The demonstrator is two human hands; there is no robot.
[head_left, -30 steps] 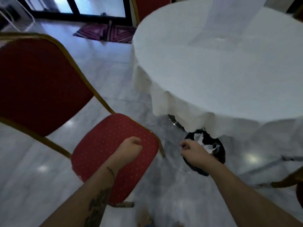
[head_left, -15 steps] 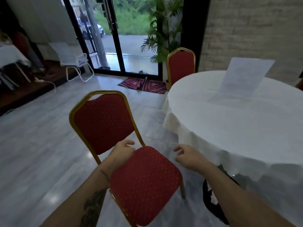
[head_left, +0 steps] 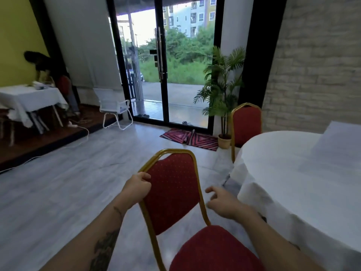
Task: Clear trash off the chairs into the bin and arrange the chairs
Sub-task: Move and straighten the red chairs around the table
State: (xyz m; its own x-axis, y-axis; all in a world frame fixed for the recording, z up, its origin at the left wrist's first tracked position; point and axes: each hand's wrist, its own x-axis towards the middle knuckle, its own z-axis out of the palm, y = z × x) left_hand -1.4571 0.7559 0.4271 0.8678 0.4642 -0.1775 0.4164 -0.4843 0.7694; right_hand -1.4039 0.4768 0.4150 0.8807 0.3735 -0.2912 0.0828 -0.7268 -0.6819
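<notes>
The left hand (head_left: 137,187) grips the gold frame at the left edge of the near red banquet chair (head_left: 172,194), fingers curled round it. The right hand (head_left: 222,202) hovers loosely spread just beside the right edge, holding nothing. The chair stands left of the white-clothed round worktop (head_left: 293,173). Best to take both uprights evenly and turn the seat toward the cloth without snagging it. No writing is legible.

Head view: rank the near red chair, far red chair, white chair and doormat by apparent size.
1. near red chair: largest by far; nearness inflates it.
2. far red chair and white chair: too alike to rank.
3. doormat: slightly smaller.
</notes>
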